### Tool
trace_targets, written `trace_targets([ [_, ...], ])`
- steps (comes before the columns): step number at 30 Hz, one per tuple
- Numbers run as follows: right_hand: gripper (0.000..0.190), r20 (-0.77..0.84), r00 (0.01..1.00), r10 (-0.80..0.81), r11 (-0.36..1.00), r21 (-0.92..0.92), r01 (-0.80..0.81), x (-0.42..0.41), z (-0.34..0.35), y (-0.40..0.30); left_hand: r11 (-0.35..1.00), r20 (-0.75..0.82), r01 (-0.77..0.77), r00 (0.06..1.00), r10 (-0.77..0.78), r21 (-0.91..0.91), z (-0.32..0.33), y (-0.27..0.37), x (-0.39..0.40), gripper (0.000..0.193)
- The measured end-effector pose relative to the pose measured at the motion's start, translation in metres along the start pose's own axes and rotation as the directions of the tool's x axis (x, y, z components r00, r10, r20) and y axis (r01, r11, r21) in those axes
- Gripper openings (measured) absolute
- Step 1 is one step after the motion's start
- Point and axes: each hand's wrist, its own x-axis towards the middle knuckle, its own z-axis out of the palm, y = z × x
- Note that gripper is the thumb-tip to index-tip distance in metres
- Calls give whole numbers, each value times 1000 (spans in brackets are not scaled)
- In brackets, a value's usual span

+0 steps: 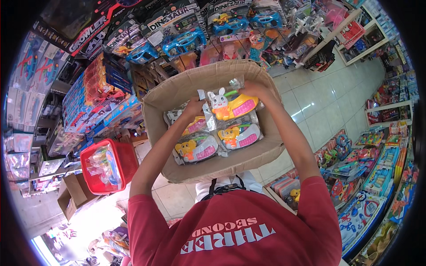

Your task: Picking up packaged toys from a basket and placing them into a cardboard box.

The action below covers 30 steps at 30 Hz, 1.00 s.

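Observation:
In front of me is a deep cardboard box (173,173) with its top open. Over its inside, a yellow toy with a white rabbit figure (244,105) shows through a clear plastic bag. My right hand (254,90) grips the toy's upper right end. At the bag's left edge, my left hand (195,108) pinches the plastic. Below lie two bagged white toys with orange animal figures, one at the left (196,149) and one at the right (239,135). Another bagged yellow toy (197,125) is partly hidden under my left forearm.
A red plastic basket (131,166) with bagged goods stands at the left, beside an open carton (75,191). Packaged dinosaur toys (184,41) hang beyond the box. Stacked toy boxes (83,103) rise at the left. Low displays of toys (352,163) line the tiled aisle (319,96) at right.

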Motion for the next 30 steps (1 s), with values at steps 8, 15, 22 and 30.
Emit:
trace_targets([
  [8, 49, -44, 998, 48, 905, 424, -25, 56, 104, 96, 1000, -151, -21, 988, 23, 14, 28, -54, 51, 22],
  [15, 68, -178, 982, 65, 928, 373, 6, 51, 105, 69, 784, -245, -124, 910, 334, 609, 32, -66, 39, 56],
  [22, 65, 80, 986, 149, 989, 3, -150, 23, 61, 26, 74, 212, -273, 865, 455, 959, 51, -61, 14, 83],
  [30, 59, 122, 989, -89, 995, 65, 82, 35, 105, 54, 50, 194, -231, 900, 390, 972, 55, -86, 23, 89],
])
